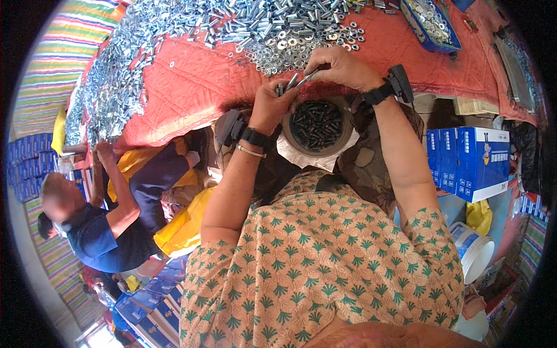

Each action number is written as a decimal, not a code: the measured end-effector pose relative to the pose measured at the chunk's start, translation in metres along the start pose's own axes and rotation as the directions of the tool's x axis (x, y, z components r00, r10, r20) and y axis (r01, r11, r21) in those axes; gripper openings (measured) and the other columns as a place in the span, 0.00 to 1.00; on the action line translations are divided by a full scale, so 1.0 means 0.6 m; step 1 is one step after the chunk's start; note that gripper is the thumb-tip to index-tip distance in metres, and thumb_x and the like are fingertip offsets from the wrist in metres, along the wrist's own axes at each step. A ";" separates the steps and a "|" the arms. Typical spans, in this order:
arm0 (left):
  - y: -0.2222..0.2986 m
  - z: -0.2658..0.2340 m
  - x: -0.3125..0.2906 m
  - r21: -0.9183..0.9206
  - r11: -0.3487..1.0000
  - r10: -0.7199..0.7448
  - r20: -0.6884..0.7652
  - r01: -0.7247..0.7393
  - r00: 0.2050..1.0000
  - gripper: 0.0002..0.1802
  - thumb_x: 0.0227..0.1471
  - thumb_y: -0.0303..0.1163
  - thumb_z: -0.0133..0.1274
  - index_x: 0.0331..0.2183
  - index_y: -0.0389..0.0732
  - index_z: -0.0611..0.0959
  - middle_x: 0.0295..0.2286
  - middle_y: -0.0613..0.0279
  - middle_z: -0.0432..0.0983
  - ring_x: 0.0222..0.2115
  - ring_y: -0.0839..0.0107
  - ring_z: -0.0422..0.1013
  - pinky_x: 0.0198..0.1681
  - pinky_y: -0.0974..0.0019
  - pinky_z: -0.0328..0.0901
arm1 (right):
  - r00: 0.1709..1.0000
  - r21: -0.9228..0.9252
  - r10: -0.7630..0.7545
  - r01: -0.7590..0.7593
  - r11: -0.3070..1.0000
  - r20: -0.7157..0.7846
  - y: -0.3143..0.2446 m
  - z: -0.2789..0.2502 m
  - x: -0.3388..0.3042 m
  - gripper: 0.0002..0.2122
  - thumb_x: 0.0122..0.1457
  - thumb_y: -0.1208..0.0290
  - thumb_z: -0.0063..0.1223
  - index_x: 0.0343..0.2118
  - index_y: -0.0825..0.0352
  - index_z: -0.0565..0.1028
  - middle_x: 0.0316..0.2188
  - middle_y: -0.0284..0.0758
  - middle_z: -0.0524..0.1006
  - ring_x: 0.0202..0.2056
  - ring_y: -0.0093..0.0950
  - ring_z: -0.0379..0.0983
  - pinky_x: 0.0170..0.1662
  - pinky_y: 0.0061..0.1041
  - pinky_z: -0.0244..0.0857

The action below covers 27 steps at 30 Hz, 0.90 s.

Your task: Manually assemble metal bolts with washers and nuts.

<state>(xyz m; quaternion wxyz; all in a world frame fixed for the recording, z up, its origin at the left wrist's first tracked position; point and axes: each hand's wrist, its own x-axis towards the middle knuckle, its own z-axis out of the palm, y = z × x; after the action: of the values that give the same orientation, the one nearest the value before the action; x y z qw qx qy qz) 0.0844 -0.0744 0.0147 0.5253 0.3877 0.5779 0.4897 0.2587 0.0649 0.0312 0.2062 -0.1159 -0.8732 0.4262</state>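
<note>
The held metal piece [292,80] looks smooth and shiny from here, like the glossy metal tubes [243,26] and washers [281,54]; the dark parts [316,124] seem duller. The table cover [185,78] is matt, quilted cloth, the boxes [487,165] glossy card.

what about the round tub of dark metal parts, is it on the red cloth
No, the round tub sits off the red cloth, between the person's legs.
</note>
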 end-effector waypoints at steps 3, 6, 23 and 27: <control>0.009 0.012 0.001 0.016 0.998 0.064 0.008 -0.064 0.998 0.09 0.53 0.28 0.51 0.35 0.33 0.78 0.20 0.66 0.73 0.16 0.82 0.65 0.18 0.78 0.59 | 0.997 0.095 0.079 -0.078 0.992 0.003 -0.005 0.018 0.004 0.08 0.50 0.73 0.57 0.34 0.68 0.76 0.29 0.31 0.75 0.34 0.21 0.70 0.39 0.21 0.64; 0.013 0.007 0.005 -0.107 0.994 -0.006 0.046 0.011 0.999 0.11 0.55 0.31 0.50 0.37 0.35 0.78 0.22 0.68 0.73 0.18 0.83 0.65 0.19 0.79 0.59 | 0.993 0.187 0.115 -0.113 0.976 0.003 -0.006 0.030 0.013 0.11 0.50 0.72 0.58 0.37 0.66 0.75 0.29 0.31 0.76 0.34 0.19 0.70 0.40 0.20 0.64; -0.026 -0.012 0.007 -0.408 0.906 -0.188 -0.144 0.115 0.972 0.08 0.55 0.35 0.51 0.31 0.40 0.75 0.22 0.65 0.74 0.16 0.82 0.64 0.15 0.81 0.55 | 0.923 -0.491 0.014 -0.218 0.843 -0.385 0.064 0.059 0.066 0.08 0.50 0.70 0.56 0.31 0.67 0.75 0.26 0.39 0.73 0.31 0.39 0.72 0.35 0.32 0.67; -0.013 -0.004 0.017 -0.395 0.913 -0.160 -0.121 0.101 0.980 0.08 0.55 0.34 0.50 0.31 0.40 0.75 0.22 0.65 0.74 0.16 0.82 0.64 0.14 0.81 0.54 | 0.897 -0.139 0.120 -0.196 0.971 -0.425 0.048 0.037 0.061 0.08 0.51 0.71 0.56 0.32 0.68 0.75 0.25 0.38 0.76 0.29 0.32 0.74 0.34 0.26 0.68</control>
<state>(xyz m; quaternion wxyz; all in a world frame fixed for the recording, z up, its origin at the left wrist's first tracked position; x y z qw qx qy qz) 0.0812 -0.0667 0.0047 0.5779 0.1987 0.5323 0.5858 0.2167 0.0808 0.0060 0.3399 -0.2922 -0.8317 0.3276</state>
